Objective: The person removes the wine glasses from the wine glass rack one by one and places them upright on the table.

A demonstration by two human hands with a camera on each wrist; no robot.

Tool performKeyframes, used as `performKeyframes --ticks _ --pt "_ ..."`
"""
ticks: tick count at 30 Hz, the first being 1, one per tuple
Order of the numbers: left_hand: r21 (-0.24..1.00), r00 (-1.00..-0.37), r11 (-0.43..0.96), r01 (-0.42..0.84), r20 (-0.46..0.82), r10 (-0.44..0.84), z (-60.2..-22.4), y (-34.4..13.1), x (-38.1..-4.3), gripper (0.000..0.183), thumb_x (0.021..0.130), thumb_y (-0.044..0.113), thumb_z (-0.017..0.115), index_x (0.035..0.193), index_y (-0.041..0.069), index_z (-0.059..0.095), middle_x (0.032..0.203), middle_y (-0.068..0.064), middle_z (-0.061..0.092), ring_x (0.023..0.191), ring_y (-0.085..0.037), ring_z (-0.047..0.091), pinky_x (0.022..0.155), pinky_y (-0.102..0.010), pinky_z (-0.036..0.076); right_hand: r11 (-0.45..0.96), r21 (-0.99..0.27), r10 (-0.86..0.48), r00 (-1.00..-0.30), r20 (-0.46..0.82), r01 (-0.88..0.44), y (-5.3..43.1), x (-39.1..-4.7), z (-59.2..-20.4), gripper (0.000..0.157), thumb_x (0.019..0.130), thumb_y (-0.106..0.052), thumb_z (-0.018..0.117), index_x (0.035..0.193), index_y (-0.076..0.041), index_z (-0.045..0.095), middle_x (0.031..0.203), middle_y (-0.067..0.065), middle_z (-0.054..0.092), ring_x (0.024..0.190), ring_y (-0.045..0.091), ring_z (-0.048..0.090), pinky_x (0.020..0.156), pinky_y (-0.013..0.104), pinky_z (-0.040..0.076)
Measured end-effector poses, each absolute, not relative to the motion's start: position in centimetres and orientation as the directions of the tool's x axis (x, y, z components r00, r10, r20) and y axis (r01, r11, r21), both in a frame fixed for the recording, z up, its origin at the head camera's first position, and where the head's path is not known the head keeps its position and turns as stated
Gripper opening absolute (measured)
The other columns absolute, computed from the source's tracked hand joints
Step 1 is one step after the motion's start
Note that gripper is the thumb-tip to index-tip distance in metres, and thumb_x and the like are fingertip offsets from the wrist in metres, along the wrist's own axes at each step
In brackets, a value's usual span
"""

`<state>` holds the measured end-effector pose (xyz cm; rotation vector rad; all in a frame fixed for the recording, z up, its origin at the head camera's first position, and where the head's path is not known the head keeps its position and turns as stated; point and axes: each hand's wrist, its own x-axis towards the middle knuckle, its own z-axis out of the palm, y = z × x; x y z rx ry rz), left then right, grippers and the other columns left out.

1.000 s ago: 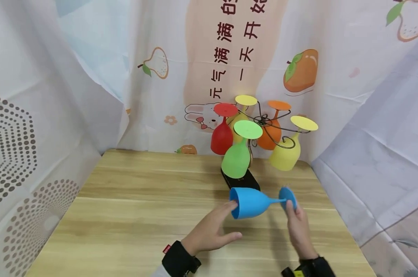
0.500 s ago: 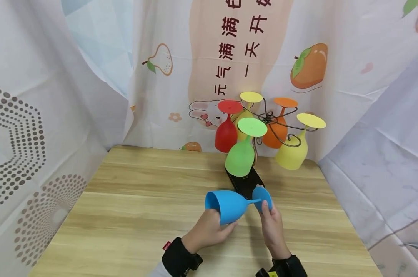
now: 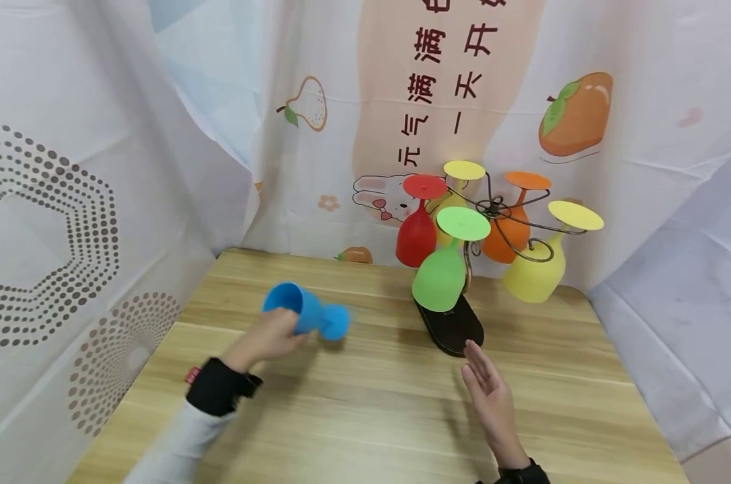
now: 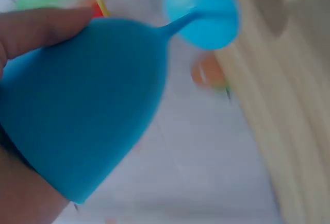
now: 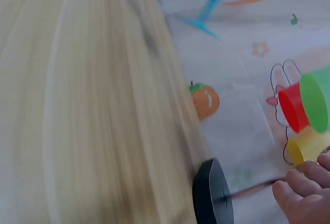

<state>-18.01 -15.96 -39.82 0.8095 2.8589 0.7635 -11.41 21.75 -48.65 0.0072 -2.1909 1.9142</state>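
Note:
My left hand point(image 3: 263, 341) grips a blue plastic goblet point(image 3: 309, 310) by its bowl, over the left part of the table. Some fingers go inside the mouth, and in the left wrist view the thumb lies on the outside of the bowl point(image 4: 98, 95). The goblet is tilted on its side, its round foot point(image 3: 335, 323) pointing right. My right hand point(image 3: 492, 408) holds nothing; its fingers are extended near the front of a black base point(image 3: 452, 329). That base carries a wire rack point(image 3: 493, 208) with several goblets hanging upside down, among them a green one point(image 3: 440, 279) and a red one point(image 3: 416, 238).
An orange goblet point(image 3: 506, 235) and a yellow goblet point(image 3: 537, 269) hang on the rack's right side. Another yellow goblet point(image 3: 462, 170) hangs at its back. A printed curtain point(image 3: 317, 222) stands behind the wood-grain table point(image 3: 365, 410).
The right hand has let go of the goblet's foot. My left hand, now gripping the bowl, has carried the goblet left and farther back. The head view has shifted slightly left.

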Motion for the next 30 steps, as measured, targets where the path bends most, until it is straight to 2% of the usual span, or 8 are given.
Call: performKeyframes --ticks 4,8,11,14,20,24,28,30 --pt "0.409 -0.868 0.8 0.44 -0.035 0.495 -38.6 -20.4 -20.7 0.053 0.085 0.001 0.062 0.059 0.02 0.02 0.058 0.008 0.015 0.049 -0.007 0.02 0.05 -0.018 0.019 0.174 -0.974 0.179 -0.968 0.176 -0.145 23.2 -10.6 -49.0 0.046 0.097 -0.007 0.053 0.141 0.005 0.042 0.135 -0.02 0.053 0.119 -0.016 0.05 0.094 0.001 0.043" --pt "0.4 -0.876 0.833 0.382 -0.132 0.465 -38.0 -23.4 -22.4 0.051 0.08 -0.004 0.056 0.059 0.021 0.018 0.058 0.007 0.012 0.051 -0.009 0.015 0.051 -0.02 0.016 0.213 -0.969 0.193 -0.966 0.169 -0.127 24.1 -10.2 -49.3 0.047 0.096 -0.008 0.055 0.139 0.007 0.042 0.133 -0.022 0.053 0.117 -0.019 0.05 0.094 0.001 0.042" --pt "0.344 -0.878 0.88 0.328 -0.232 0.418 -37.7 -24.6 -23.8 0.046 0.079 -0.004 0.055 0.059 0.02 0.021 0.058 0.006 0.016 0.052 -0.01 0.02 0.052 -0.021 0.019 0.225 -0.966 0.196 -0.966 0.171 -0.126 24.5 -10.1 -49.6 0.048 0.096 -0.008 0.056 0.139 0.008 0.042 0.137 -0.016 0.053 0.118 -0.019 0.049 0.095 0.002 0.041" --pt "0.275 -0.873 0.919 0.282 -0.325 0.365 -37.4 -25.2 -25.2 0.036 0.08 -0.003 0.056 0.063 0.016 0.031 0.062 0.004 0.024 0.056 -0.013 0.029 0.055 -0.023 0.025 0.215 -0.969 0.202 -0.965 0.168 -0.124 24.7 -10.1 -49.7 0.047 0.096 -0.007 0.056 0.139 0.007 0.042 0.14 -0.011 0.053 0.118 -0.018 0.049 0.095 0.002 0.042" --pt "0.204 -0.87 0.955 0.215 -0.404 0.282 -37.2 -26.1 -27.1 0.007 0.08 -0.004 0.055 0.085 0.0 0.051 0.076 -0.006 0.043 0.071 -0.021 0.044 0.065 -0.03 0.034 0.232 -0.969 0.229 -0.964 0.137 -0.082 24.9 -9.9 -49.9 0.047 0.096 -0.008 0.056 0.139 0.006 0.043 0.145 0.003 0.05 0.117 -0.019 0.048 0.095 0.0 0.041" --pt "0.19 -0.87 0.964 0.185 -0.424 0.251 -37.3 -26.8 -27.5 0.02 0.08 -0.002 0.055 0.099 -0.007 0.054 0.088 -0.014 0.052 0.078 -0.025 0.047 0.07 -0.033 0.038 0.272 -0.961 0.253 -0.959 0.128 -0.056 25.1 -9.9 -49.9 0.047 0.096 -0.009 0.057 0.139 0.004 0.044 0.145 0.01 0.049 0.117 -0.02 0.047 0.095 0.001 0.041" --pt "0.19 -0.869 0.967 0.167 -0.436 0.235 -37.2 -27.4 -27.8 0.016 0.08 -0.002 0.054 0.095 -0.006 0.054 0.081 -0.012 0.048 0.075 -0.024 0.046 0.068 -0.032 0.037 0.298 -0.954 0.274 -0.954 0.124 -0.038 25.3 -9.9 -50.0 0.047 0.095 -0.01 0.058 0.139 0.001 0.046 0.145 0.01 0.05 0.118 -0.02 0.047 0.095 0.001 0.041" --pt "0.178 -0.874 0.971 0.158 -0.432 0.222 -37.2 -27.6 -27.9 0.025 0.081 -0.002 0.054 0.104 -0.011 0.055 0.09 -0.019 0.055 0.08 -0.027 0.048 0.072 -0.035 0.043 0.293 -0.956 0.277 -0.953 0.121 -0.036 25.4 -9.9 -50.1 0.046 0.095 -0.01 0.058 0.138 0.001 0.047 0.145 0.008 0.05 0.118 -0.02 0.048 0.095 0.001 0.041"
